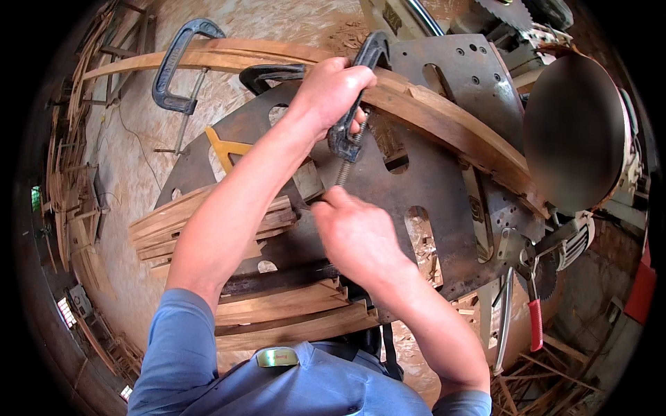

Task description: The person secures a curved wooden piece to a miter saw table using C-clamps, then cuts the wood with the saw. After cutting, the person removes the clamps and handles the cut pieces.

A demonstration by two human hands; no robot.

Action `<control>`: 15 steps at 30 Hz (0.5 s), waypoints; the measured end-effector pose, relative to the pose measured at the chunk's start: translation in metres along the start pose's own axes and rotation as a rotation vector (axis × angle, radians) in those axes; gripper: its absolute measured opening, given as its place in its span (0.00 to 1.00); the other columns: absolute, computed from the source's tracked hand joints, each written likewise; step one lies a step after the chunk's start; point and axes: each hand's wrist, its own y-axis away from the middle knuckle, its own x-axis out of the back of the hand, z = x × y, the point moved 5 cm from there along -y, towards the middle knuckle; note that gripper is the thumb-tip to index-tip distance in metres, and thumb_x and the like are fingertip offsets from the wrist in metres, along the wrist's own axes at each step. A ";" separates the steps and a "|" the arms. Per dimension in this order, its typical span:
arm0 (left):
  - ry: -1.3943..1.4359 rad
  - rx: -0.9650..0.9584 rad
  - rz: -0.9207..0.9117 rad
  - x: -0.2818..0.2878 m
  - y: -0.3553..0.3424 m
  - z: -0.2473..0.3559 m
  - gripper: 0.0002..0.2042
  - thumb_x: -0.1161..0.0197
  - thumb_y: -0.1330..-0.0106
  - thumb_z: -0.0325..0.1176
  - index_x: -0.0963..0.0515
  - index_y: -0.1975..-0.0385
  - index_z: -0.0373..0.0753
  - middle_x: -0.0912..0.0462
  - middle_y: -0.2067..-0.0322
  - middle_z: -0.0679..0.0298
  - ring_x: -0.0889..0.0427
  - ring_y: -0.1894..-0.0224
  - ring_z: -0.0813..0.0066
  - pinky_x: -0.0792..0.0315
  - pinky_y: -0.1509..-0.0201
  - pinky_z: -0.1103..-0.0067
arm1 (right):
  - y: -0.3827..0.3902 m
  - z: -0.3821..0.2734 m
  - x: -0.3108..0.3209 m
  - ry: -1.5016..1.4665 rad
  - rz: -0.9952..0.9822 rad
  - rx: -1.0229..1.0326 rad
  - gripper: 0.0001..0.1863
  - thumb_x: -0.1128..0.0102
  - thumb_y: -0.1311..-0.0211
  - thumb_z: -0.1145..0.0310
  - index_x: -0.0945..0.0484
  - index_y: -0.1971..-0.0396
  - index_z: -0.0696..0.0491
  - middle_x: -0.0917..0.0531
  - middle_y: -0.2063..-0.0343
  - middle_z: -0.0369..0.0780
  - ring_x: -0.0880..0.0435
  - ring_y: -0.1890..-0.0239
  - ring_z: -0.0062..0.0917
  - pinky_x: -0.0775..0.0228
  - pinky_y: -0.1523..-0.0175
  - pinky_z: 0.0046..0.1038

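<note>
Tilted dark metal C-clamp (343, 142) across a long, curved brown wooden beam (444, 123)

Woodworking workshop: C-clamps (345, 135), curved timber (451, 127), slotted metal table (385, 201), toothed blade (510, 10) and apparently sawdust (355, 36) on the floor (139, 139).

Raised lettering runs along the spine of the dark blue-grey, C-shaped metal clamp (168, 65) on my left. The shiny yellow-green, oblong badge (277, 356) on my blue cloth shirt (277, 395) bears small reddish print, too blurred to read surely.
</note>
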 end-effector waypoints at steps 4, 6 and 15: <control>0.002 0.012 0.008 0.000 -0.001 -0.002 0.11 0.42 0.39 0.37 0.30 0.68 0.36 0.26 0.81 0.64 0.24 0.85 0.79 0.28 0.84 0.81 | -0.017 -0.009 -0.031 0.096 -0.177 -0.091 0.07 0.44 0.44 0.71 0.20 0.68 0.57 0.18 0.66 0.45 0.13 0.70 0.34 0.20 0.69 0.32; 0.006 0.010 0.014 -0.002 -0.001 -0.001 0.11 0.42 0.39 0.37 0.30 0.67 0.36 0.26 0.81 0.64 0.24 0.85 0.79 0.29 0.85 0.82 | -0.018 -0.006 -0.035 0.073 -0.220 -0.105 0.08 0.44 0.43 0.71 0.20 0.66 0.57 0.18 0.66 0.45 0.13 0.70 0.36 0.20 0.69 0.35; 0.009 0.002 0.000 0.000 0.000 0.000 0.11 0.42 0.39 0.37 0.30 0.66 0.35 0.25 0.82 0.63 0.24 0.87 0.78 0.28 0.86 0.81 | 0.008 0.001 -0.013 -0.276 0.089 -0.021 0.09 0.36 0.43 0.66 0.21 0.75 0.57 0.22 0.66 0.45 0.17 0.67 0.39 0.23 0.64 0.37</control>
